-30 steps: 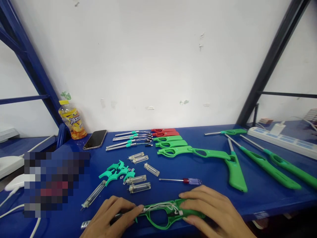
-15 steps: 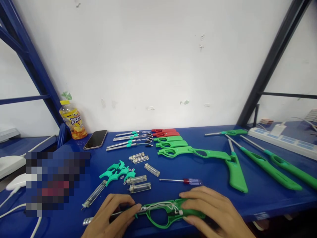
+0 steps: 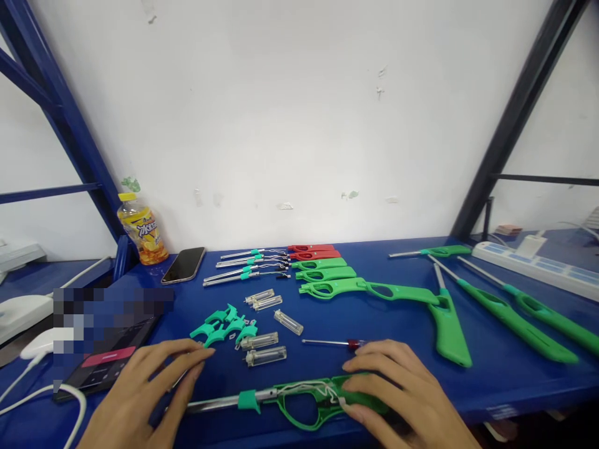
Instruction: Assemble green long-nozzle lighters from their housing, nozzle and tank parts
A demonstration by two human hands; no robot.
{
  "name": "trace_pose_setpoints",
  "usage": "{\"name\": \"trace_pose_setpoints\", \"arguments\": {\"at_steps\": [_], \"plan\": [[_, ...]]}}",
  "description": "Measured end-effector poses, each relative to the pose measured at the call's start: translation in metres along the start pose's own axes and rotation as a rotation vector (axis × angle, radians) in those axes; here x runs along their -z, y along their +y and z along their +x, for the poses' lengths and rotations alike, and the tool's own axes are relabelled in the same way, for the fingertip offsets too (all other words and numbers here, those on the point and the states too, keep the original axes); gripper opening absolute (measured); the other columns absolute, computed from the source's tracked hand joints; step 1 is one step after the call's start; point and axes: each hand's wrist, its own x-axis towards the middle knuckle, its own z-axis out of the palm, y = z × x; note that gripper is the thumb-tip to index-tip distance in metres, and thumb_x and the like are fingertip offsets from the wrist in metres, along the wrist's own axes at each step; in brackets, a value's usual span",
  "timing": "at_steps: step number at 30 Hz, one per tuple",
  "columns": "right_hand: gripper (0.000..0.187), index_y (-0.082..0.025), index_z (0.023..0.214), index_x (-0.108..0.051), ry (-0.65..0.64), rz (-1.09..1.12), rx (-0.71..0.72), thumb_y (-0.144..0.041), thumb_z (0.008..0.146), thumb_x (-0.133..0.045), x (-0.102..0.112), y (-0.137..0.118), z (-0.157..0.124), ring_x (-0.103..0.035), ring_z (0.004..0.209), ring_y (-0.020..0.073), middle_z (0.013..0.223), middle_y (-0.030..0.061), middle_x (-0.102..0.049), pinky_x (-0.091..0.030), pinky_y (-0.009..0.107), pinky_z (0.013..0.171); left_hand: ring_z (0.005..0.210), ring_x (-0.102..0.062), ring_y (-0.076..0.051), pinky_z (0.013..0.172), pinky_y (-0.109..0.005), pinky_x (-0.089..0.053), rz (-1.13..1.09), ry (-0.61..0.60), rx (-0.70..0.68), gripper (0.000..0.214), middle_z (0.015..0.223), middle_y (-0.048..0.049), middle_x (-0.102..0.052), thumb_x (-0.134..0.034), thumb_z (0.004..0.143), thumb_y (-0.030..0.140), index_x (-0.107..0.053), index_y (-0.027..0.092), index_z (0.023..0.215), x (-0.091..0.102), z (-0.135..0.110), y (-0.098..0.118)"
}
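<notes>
An open green lighter body (image 3: 306, 399) with white wires inside lies at the table's front edge. A metal nozzle tube with a teal collar (image 3: 219, 402) sticks out of its left end. My right hand (image 3: 402, 393) is curled over the rear of this body and holds it down. My left hand (image 3: 140, 390) is off the tube, fingers stretched out and apart, with its fingertips close to the pile of teal triggers (image 3: 224, 324) and over a clear tube. Nothing is in it.
Clear fuel tanks (image 3: 266, 355) and a red-handled screwdriver (image 3: 327, 342) lie just beyond the lighter. Green shells (image 3: 322, 271), red shells (image 3: 313, 251), nozzle assemblies (image 3: 248, 265) and long green lighters (image 3: 510, 318) sit further back. A phone (image 3: 107, 362), a second phone (image 3: 183, 264), a bottle (image 3: 140, 227) and a power strip (image 3: 533, 265) line the edges.
My left hand has let go of the nozzle tube and moved left and away, opening toward the teal triggers. The teal collar now shows. My right hand has stayed on the lighter body.
</notes>
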Motion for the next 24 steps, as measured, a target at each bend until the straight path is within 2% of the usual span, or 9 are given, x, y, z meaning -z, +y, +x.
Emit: {"name": "trace_pose_setpoints", "arguments": {"at_steps": [5, 10, 14, 18, 24], "plan": [[0.01, -0.027, 0.098, -0.076, -0.015, 0.084, -0.039, -0.037, 0.1, -0.079, -0.004, 0.0, 0.002, -0.079, 0.09, 0.0204, 0.093, -0.002, -0.082, -0.064, 0.03, 0.087, 0.106, -0.075, -0.03, 0.098, -0.043, -0.061, 0.026, -0.018, 0.041, 0.062, 0.113, -0.0061, -0.081, -0.041, 0.107, 0.073, -0.084, 0.029, 0.11, 0.002, 0.026, -0.005], [0.007, -0.028, 0.099, -0.076, -0.053, 0.135, -0.075, -0.031, 0.098, -0.082, -0.007, 0.0, 0.001, -0.077, 0.095, 0.0188, 0.096, -0.0038, -0.082, -0.062, 0.028, 0.091, 0.098, -0.076, -0.029, 0.087, -0.04, -0.061, 0.001, -0.064, 0.085, 0.053, 0.106, -0.0062, -0.082, -0.05, 0.103, 0.068, -0.083, 0.028, 0.112, -0.004, 0.045, -0.001], [0.006, -0.027, 0.099, -0.075, -0.071, 0.171, -0.06, -0.031, 0.1, -0.08, -0.008, -0.001, 0.005, -0.077, 0.097, 0.0182, 0.096, -0.0044, -0.082, -0.059, 0.029, 0.097, 0.097, -0.078, -0.029, 0.085, -0.04, -0.062, -0.001, -0.136, 0.106, 0.043, 0.105, -0.0058, -0.083, -0.054, 0.1, 0.056, -0.083, 0.026, 0.113, -0.006, 0.048, -0.002], [0.007, -0.027, 0.098, -0.074, -0.059, 0.188, -0.078, -0.032, 0.102, -0.077, -0.011, -0.002, 0.005, -0.077, 0.091, 0.017, 0.095, -0.0044, -0.081, -0.059, 0.029, 0.096, 0.094, -0.079, -0.03, 0.08, -0.04, -0.063, 0.018, -0.134, 0.115, 0.042, 0.102, -0.0069, -0.084, -0.051, 0.101, 0.05, -0.082, 0.025, 0.112, -0.007, 0.047, -0.001], [0.016, -0.027, 0.098, -0.075, -0.01, 0.209, -0.073, -0.036, 0.108, -0.068, -0.013, -0.003, -0.002, -0.078, 0.086, 0.0144, 0.096, -0.0029, -0.082, -0.058, 0.025, 0.088, 0.09, -0.08, -0.029, 0.08, -0.041, -0.063, 0.051, -0.025, 0.058, 0.063, 0.1, -0.0055, -0.084, -0.037, 0.108, 0.07, -0.082, 0.026, 0.108, -0.004, 0.042, 0.0]]}}
